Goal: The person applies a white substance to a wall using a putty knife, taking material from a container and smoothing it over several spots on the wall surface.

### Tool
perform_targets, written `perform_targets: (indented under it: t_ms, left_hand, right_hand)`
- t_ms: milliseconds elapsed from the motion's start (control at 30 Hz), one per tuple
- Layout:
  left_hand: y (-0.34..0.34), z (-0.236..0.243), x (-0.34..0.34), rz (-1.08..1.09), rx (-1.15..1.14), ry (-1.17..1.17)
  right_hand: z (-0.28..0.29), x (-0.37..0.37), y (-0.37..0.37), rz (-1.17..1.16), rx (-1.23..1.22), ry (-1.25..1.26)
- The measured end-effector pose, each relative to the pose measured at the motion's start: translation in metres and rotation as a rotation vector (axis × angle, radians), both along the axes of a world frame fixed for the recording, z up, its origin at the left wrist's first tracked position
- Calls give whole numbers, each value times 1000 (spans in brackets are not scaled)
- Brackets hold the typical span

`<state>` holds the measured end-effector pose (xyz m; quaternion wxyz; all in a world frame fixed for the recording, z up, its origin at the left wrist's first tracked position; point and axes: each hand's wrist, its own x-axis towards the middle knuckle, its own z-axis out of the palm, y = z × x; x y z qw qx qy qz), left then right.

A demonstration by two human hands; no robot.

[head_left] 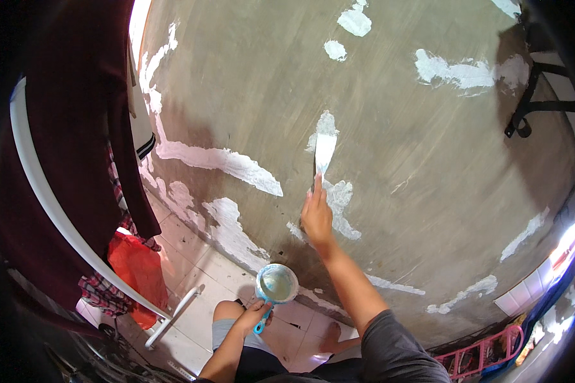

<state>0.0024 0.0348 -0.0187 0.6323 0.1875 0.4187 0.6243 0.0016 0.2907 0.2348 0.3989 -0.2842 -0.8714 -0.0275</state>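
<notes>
My right hand [316, 217] grips a putty knife [325, 150] whose broad blade, coated white, is against the grey plastered wall [390, 147] over a small irregular patch of white filler [325, 120]. Below and to the left, my left hand [254, 314] is closed on a small round white container [291, 281] with pale paste inside and a blue handle [260, 325] sticking down past my fingers; whether that handle is part of the container I cannot tell. Several other white filler patches [223, 163] mark the wall, some along its bottom edge.
At left hang dark maroon garments [70, 159] by a white curved rail [41, 179], above a red bag [131, 274] on the tiled floor [191, 255]. A black metal bracket [533, 105] is at upper right. A pink rack [485, 351] sits at lower right.
</notes>
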Motion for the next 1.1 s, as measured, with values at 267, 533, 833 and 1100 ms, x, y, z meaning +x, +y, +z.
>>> perform_targets:
  t_ms: [267,533,833,1100]
  left_hand:
    - [-1,4,0,19,-72,4]
    - [-5,1,1,24,-9,-18]
    - [0,1,-1,23,-47,6]
    - [-1,-5,0,17,-41,50]
  right_hand:
    - [83,-17,25,-143,59,-108]
    - [39,7,9,-52,-28,-106]
    - [56,8,27,-107,55,-156]
    - [19,21,-9,-60,-38,-114]
